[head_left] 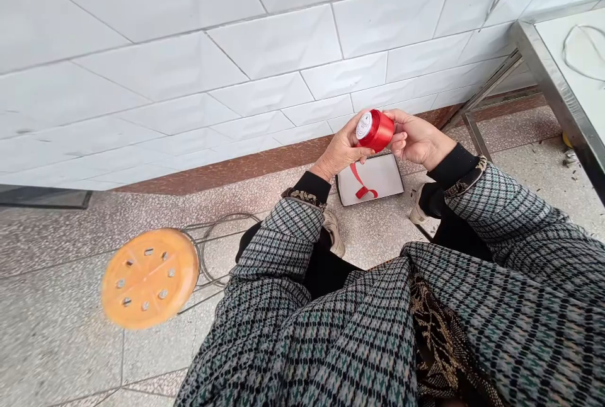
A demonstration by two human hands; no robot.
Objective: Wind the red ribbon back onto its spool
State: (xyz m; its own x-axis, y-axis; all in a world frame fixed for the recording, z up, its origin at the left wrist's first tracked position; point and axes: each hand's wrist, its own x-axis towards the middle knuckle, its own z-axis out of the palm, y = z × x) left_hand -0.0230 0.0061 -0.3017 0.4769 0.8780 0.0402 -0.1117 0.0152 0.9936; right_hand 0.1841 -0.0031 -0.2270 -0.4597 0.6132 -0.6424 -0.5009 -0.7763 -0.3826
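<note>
A roll of shiny red ribbon [379, 130] with a white printed label on its end is held between my two hands, above the floor. My left hand [343, 147] grips its left side, fingers and thumb around the label end. On the other side, my right hand [414, 135] has its fingers closed against the ribbon. Below them on the floor lies a shallow white tray or box lid [385, 175] with dark edges. A red ribbon piece [363, 191] with a small folded part is inside it.
An orange round stool [150, 278] with holes and metal legs stands on the speckled floor at the left. A metal-framed table [558, 85] with a white top is at the right. The white tiled wall [283, 41] rises ahead. My shoes flank the tray.
</note>
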